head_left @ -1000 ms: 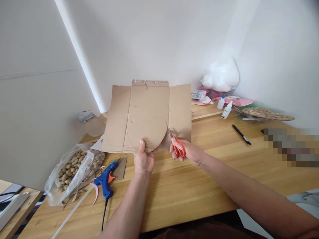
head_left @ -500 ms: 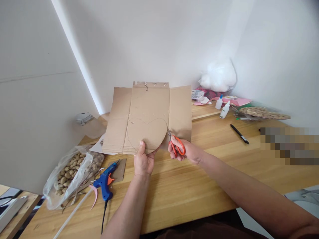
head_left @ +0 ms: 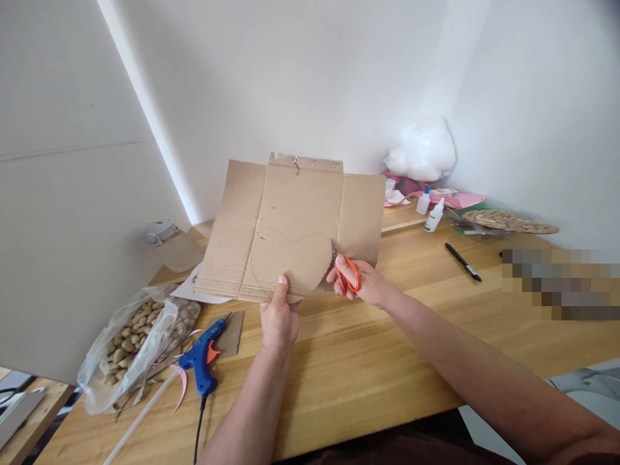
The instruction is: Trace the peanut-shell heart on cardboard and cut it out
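A creased sheet of brown cardboard (head_left: 303, 200) is held up above the table, a heart outline drawn on its lower middle. My left hand (head_left: 279, 316) grips its bottom edge, thumb on the front near the heart's lower part and fingers behind. In my right hand (head_left: 361, 281) are red-handled scissors (head_left: 349, 279), their blades at the heart's right side. Along the lower right of the outline the edge is cut. Part of the blades is hidden by the cardboard.
At left on the wooden table (head_left: 339, 374) lie a blue glue gun (head_left: 201, 355) and a plastic bag of peanuts (head_left: 133, 336). To the right are a black pen (head_left: 464, 262), a white glue bottle (head_left: 434, 216), a blue-capped bottle (head_left: 423, 201) and a white stuffed bag (head_left: 423, 152).
The cardboard has tilted clockwise, its top shifting right. The scissors have moved slightly up and right along the heart's right side. My left hand keeps its grip.
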`<state>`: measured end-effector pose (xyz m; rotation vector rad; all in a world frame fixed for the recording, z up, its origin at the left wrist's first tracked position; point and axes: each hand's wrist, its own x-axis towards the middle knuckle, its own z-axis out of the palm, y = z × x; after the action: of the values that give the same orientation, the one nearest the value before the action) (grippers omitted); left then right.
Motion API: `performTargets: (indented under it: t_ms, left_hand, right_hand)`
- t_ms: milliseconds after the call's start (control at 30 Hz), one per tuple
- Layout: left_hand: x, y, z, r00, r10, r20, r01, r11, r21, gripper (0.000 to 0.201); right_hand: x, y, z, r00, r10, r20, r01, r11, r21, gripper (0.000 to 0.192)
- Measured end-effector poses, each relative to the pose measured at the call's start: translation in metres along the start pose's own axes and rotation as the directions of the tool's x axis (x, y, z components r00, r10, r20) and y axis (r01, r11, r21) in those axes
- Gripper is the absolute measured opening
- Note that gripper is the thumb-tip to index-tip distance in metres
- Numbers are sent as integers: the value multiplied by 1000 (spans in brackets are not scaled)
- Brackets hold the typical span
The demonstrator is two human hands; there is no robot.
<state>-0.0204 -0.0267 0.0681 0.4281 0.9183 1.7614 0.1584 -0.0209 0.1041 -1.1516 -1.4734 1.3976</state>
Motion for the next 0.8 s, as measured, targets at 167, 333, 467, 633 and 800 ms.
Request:
performTargets:
  t_ms: [167,333,467,633,800]
  left_hand:
    - [0,-2,-1,999,36,36,-36,999,-10,46]
    - [1,-2,-2,998,51,24,-51,999,-20,36]
    - [1,-1,0,998,58,10,-58,998,-11,32]
    - [-2,2,3,999,50,0,-50,998,-21,31]
    - [-2,2,2,999,49,22,-49,998,-39,34]
  right_hand:
    - [6,1,-3,999,-33,-24,31,998,-47,69]
    - [5,4,-7,999,-36,-12,35,998,-58,67]
    - [3,5,-10,999,-37,-8,36,997,-66,69]
    - [2,5,-9,999,-21,-30,19,998,-58,64]
    - [0,6,-6,999,-8,-51,8,1000,-9,60]
